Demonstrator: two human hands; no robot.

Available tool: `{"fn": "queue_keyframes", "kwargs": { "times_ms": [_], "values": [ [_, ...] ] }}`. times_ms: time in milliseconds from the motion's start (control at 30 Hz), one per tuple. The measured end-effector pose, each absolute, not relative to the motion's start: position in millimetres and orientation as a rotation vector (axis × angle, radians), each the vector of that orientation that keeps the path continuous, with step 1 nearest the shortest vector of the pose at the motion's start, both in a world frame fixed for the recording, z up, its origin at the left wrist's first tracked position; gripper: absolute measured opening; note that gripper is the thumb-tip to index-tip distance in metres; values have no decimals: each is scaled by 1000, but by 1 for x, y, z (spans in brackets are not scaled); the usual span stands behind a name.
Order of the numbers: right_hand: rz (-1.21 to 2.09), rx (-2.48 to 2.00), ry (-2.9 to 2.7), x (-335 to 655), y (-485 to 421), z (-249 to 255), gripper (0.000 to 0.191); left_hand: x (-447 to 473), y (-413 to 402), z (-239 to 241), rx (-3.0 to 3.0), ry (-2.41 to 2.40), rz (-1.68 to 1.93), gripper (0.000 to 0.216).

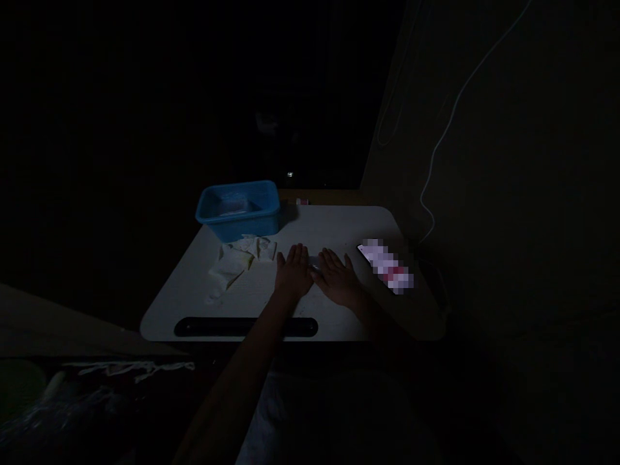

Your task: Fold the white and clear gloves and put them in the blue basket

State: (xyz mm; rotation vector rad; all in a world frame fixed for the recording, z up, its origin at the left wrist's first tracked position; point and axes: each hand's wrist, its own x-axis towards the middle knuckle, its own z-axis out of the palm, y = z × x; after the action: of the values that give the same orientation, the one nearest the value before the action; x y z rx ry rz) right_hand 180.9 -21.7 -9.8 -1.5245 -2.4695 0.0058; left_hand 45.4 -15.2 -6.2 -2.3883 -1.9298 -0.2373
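Observation:
My left hand (pixel 293 271) and my right hand (pixel 338 276) lie flat, side by side, on a small white lap table (pixel 194 300), fingers stretched out and pointing away from me. A small pale thing shows between the two hands; I cannot make out what it is. A crumpled pile of white cloths or papers (pixel 238 259) lies just left of my left hand. Behind the pile stands a blue plastic tub (pixel 238 210) with something pale inside.
A lit phone (pixel 386 265) lies at the table's right edge. A black slot (pixel 246 327) runs along the near edge. A white cable (pixel 448 126) hangs on the wall to the right. The room is very dark.

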Motion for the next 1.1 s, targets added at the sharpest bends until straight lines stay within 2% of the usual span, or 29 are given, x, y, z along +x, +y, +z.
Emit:
{"fn": "queue_keyframes", "kwargs": {
  "times_ms": [300,600,1100],
  "values": [
    [55,-1562,-2485,180,-23,-6,62,45,-16,-6,-2259,-1997,-367,53],
    [116,-1579,-2506,180,-20,-5,63,40,-12,-13,-2677,-1514,-335,50],
    [97,-1583,-2491,179,-20,-6,60,50,-20,-9,-2572,-1761,-209,52]
  ]
}}
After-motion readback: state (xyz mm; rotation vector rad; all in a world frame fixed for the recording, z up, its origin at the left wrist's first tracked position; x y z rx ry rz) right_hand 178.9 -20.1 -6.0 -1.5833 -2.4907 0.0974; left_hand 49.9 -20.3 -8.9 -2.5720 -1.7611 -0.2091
